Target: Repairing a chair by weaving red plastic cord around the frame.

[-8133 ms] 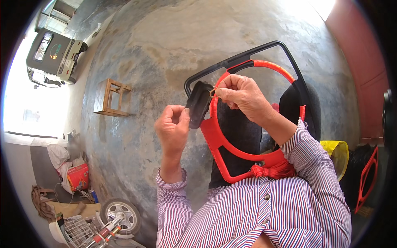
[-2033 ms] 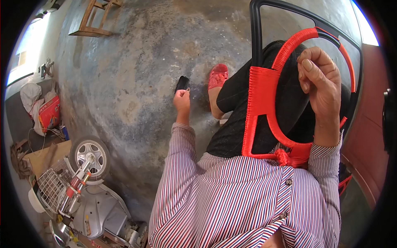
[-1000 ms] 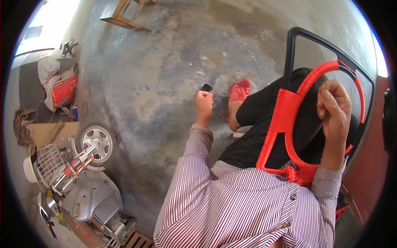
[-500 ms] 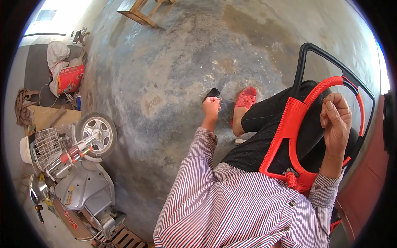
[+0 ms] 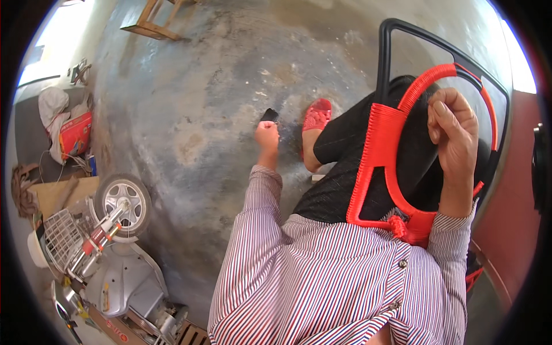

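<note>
Red-and-black frame (image 5: 382,135), propped on the lap (image 5: 328,192), long axis run outward from the waist; right hand (image 5: 454,123), nearer, held over the frame, fingers narrowed, contents indiscernible; small black item (image 5: 269,115), well left of the frame, pinched by left hand (image 5: 267,138)

Frame (image 5: 384,135) on lap (image 5: 329,183); scooter (image 5: 123,282) at left.

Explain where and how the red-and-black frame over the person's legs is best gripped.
Probably by the frame's black upright at upper left, coming from the left: that bar is slim and unwrapped, and an open gap lies inside it to close around.
</note>
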A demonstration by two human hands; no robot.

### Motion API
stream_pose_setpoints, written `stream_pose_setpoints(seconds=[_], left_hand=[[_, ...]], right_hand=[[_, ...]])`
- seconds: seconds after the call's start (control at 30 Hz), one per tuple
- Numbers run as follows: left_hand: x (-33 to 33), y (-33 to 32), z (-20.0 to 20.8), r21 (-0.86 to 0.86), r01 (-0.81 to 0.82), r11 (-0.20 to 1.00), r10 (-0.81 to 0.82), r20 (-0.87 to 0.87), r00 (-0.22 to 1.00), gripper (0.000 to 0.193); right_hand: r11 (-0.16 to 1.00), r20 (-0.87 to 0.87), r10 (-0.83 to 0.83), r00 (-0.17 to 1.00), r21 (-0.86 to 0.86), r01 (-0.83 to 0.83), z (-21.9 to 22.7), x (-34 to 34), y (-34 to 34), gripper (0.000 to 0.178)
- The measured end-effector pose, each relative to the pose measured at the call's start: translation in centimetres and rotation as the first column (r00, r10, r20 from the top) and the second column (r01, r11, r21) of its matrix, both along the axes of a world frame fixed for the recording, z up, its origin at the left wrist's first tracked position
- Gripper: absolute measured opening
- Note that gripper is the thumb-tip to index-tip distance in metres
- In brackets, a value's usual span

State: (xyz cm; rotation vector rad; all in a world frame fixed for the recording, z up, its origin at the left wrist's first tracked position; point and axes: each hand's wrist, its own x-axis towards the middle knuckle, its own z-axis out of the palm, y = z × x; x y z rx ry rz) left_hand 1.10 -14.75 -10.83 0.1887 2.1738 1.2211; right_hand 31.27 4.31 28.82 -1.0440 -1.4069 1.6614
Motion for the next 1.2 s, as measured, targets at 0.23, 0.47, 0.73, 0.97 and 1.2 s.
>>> stream_pose_setpoints(seconds=[0.23, 0.47, 0.73, 0.97, 1.2], left_hand=[[-1.7, -1.4, -3.2, -0.113, 0.049, 0.992, -0.073, -0.224, 0.972, 0.004], [-0.5, 0.4, 0.6, -0.306, 0.160, 0.938, -0.280, -0.404, 0.871, 0.005], [-0.8, 0.5, 0.1, -0.355, 0.208, 0.912, -0.358, -0.437, 0.825, 0.004], [-0.4, 1.4, 1.0, -0.471, 0.204, 0.858, -0.411, -0.394, 0.822, 0.002], [-0.1, 2.1, 1.2, -0.486, 0.182, 0.855, -0.401, -0.396, 0.826, 0.004]], right_hand=[[1.000, -0.033, 0.015, 0.999, 0.027, -0.014, -0.3, 0.0, 0.1, 0.017], [1.000, -0.026, -0.004, 1.000, 0.022, 0.004, -0.1, 0.0, -0.1, 0.016], [1.000, -0.013, -0.005, 1.000, 0.030, 0.006, 0.0, -0.2, 0.0, 0.016], [1.000, -0.002, -0.006, 1.000, 0.029, 0.006, 0.0, -0.3, 0.1, 0.015], [0.999, 0.016, 0.002, 1.000, 0.051, -0.002, 0.2, -0.5, 0.0, 0.016]])
